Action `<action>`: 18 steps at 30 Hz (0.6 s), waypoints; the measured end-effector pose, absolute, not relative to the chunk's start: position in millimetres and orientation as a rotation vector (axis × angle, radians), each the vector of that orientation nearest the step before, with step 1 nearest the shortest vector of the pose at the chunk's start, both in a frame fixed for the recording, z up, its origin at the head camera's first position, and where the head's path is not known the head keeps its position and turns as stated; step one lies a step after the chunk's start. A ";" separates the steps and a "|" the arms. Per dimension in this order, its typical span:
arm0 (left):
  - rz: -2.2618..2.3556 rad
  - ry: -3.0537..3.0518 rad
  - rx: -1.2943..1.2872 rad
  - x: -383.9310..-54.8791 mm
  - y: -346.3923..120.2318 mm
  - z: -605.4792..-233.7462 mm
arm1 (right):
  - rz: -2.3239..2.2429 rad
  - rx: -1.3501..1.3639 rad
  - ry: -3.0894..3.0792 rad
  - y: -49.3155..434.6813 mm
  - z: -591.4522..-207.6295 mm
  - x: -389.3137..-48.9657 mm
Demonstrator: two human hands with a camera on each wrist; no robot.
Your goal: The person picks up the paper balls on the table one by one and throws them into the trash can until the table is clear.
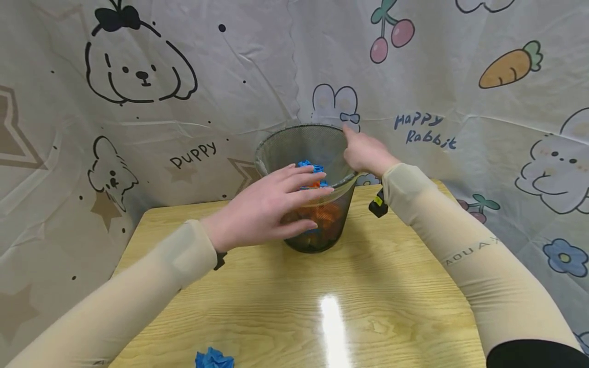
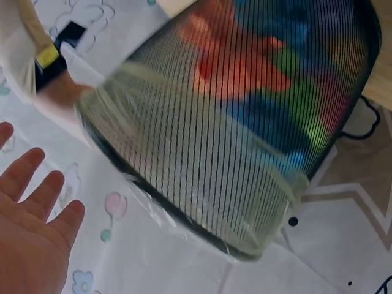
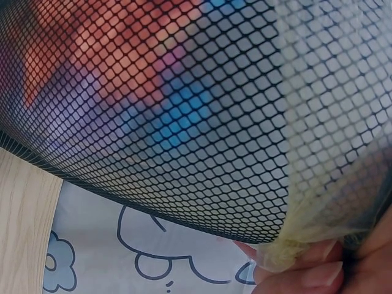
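A black mesh wastebasket (image 1: 341, 213) stands upright on the table with a thin, translucent bag (image 2: 138, 168) folded over its rim. Crumpled blue paper (image 1: 311, 165) and orange paper (image 2: 245, 73) lie inside it, with other colours showing through the mesh. At the rim's right side, my right hand (image 1: 368, 152) pinches a gathered bit of the bag's edge (image 3: 283, 252) in the right wrist view. My left hand (image 1: 271, 204) is in front of the basket with fingers extended and spread, holding nothing. In the left wrist view a gap separates those fingers from the basket.
A crumpled blue paper ball (image 1: 214, 359) lies at the near edge of the wooden table (image 1: 257, 296). Behind the table hangs a pale cloth (image 1: 257, 61) printed with cartoons, close to the basket's back.
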State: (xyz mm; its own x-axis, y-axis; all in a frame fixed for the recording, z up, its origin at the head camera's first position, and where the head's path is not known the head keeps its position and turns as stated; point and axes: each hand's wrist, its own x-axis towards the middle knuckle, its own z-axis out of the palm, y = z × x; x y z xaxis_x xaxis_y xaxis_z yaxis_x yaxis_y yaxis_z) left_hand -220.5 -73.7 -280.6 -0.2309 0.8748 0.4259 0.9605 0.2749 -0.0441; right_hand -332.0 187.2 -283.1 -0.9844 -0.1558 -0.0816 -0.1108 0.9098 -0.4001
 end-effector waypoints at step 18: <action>-0.231 -2.622 -1.641 -162.4 -126.5 -345.3 | -0.624 -0.218 2.938 188.2 -283.2 -329.5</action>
